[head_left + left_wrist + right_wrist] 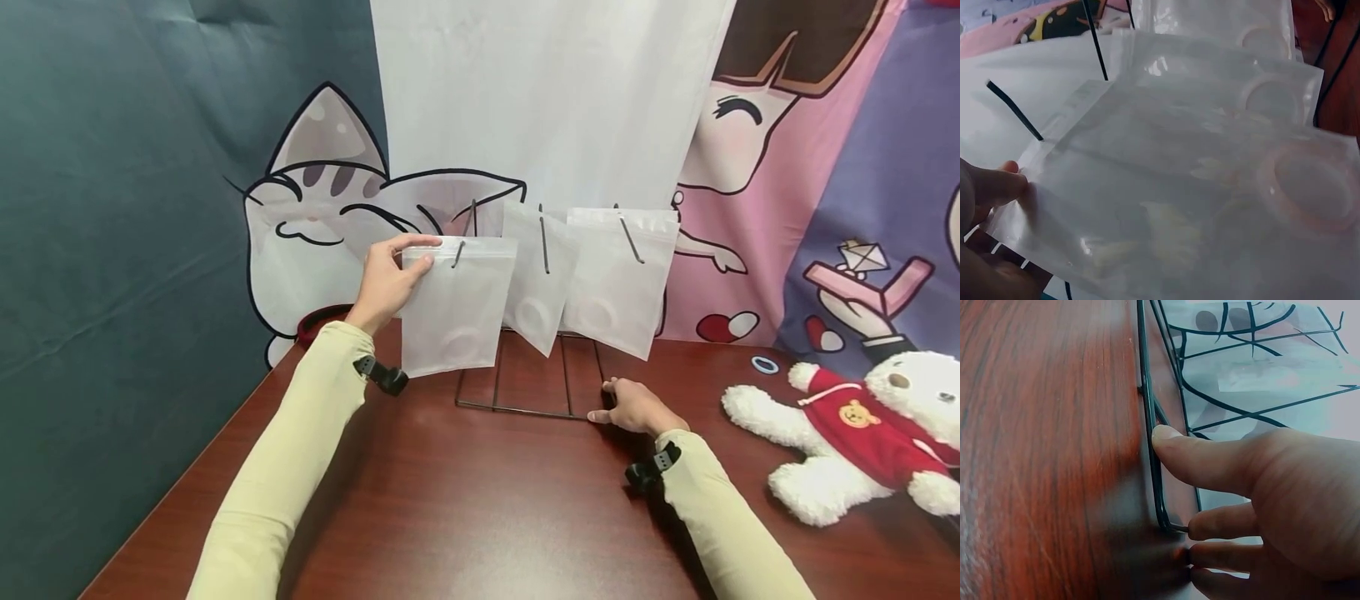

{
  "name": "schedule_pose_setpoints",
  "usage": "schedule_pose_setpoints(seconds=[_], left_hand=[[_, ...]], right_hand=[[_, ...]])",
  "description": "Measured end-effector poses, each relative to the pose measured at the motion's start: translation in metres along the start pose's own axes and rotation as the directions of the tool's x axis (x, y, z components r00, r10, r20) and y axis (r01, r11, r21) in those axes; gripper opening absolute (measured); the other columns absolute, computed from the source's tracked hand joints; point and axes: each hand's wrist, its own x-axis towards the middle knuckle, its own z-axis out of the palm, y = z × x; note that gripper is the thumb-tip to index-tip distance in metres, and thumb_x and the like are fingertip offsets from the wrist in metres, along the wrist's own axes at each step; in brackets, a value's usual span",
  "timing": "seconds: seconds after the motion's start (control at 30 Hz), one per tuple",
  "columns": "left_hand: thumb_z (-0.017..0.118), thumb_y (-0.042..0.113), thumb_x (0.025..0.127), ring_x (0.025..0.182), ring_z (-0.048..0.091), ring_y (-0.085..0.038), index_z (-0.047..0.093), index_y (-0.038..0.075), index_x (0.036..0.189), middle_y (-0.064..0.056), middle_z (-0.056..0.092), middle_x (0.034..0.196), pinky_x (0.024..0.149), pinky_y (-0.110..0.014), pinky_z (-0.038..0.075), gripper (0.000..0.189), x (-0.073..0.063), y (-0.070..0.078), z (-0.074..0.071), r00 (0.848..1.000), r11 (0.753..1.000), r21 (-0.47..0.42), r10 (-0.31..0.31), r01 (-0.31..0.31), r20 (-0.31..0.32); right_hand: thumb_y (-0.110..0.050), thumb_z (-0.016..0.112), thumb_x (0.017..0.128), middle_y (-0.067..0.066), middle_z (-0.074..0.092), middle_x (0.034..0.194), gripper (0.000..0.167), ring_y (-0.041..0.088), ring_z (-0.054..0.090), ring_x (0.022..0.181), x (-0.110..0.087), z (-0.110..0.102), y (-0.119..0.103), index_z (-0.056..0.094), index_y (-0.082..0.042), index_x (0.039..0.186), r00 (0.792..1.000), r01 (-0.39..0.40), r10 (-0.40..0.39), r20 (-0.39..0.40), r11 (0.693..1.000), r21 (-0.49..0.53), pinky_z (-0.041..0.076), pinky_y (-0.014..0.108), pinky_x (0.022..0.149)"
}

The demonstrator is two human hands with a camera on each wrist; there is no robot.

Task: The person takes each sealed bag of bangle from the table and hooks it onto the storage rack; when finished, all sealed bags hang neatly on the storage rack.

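A translucent zip bag (pixel 459 312) with a ring-shaped thing inside hangs at the left on a hook of a black wire rack (pixel 525 410). My left hand (pixel 388 275) pinches that bag's upper left corner between thumb and fingers. In the left wrist view the bag (pixel 1147 181) shows a pale pinkish ring (pixel 1269 181) through its film. Two similar bags, a middle one (pixel 536 283) and a right one (pixel 622 283), hang on other hooks. My right hand (pixel 636 406) grips the rack base's front right corner, thumb on the front bar (pixel 1147 394) and fingers at the side bar.
A white plush bear (pixel 862 425) in a red top lies at the right of the brown table (pixel 480 500). Near it is a small blue ring (pixel 765 365). A red-rimmed round object (pixel 303 327) sits behind my left wrist. A printed cloth (pixel 555 92) hangs behind.
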Motion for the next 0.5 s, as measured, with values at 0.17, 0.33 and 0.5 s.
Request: schedule_pose_setpoints(seconds=[0.17,0.33,0.5], left_hand=[[0.066,0.005,0.091,0.052,0.028,-0.006,0.077,0.015,0.113,-0.007,0.071,0.123,0.053,-0.021,0.031,0.026,0.013,-0.007,0.004,1.000,1.000,0.006,-0.010,0.010,-0.015],[0.066,0.006,0.091,0.057,0.033,-0.006,0.077,0.014,0.114,-0.007,0.071,0.125,0.057,-0.021,0.033,0.026,0.026,-0.012,0.011,0.999,0.999,0.014,-0.031,0.032,-0.030],[0.066,0.008,0.091,0.062,0.035,-0.006,0.077,0.016,0.115,-0.006,0.071,0.124,0.062,-0.021,0.032,0.028,0.041,-0.018,0.017,0.998,0.997,0.063,-0.034,0.038,-0.054]], right_hand=[[-0.033,0.079,0.086,0.034,0.052,0.142,0.071,0.050,0.049,0.134,0.000,-0.002,-0.001,0.054,0.012,0.136,1.000,-0.003,0.003,-0.002,1.000,0.002,0.041,0.059,0.111],[-0.034,0.079,0.086,0.034,0.053,0.141,0.072,0.049,0.050,0.133,0.000,0.000,0.000,0.055,0.012,0.136,1.000,0.005,-0.005,0.002,1.000,0.003,0.042,0.058,0.110],[-0.033,0.079,0.085,0.034,0.054,0.141,0.071,0.048,0.051,0.132,0.001,0.002,-0.001,0.055,0.011,0.136,1.000,-0.004,0.004,-0.009,1.000,0.011,0.042,0.058,0.110]])
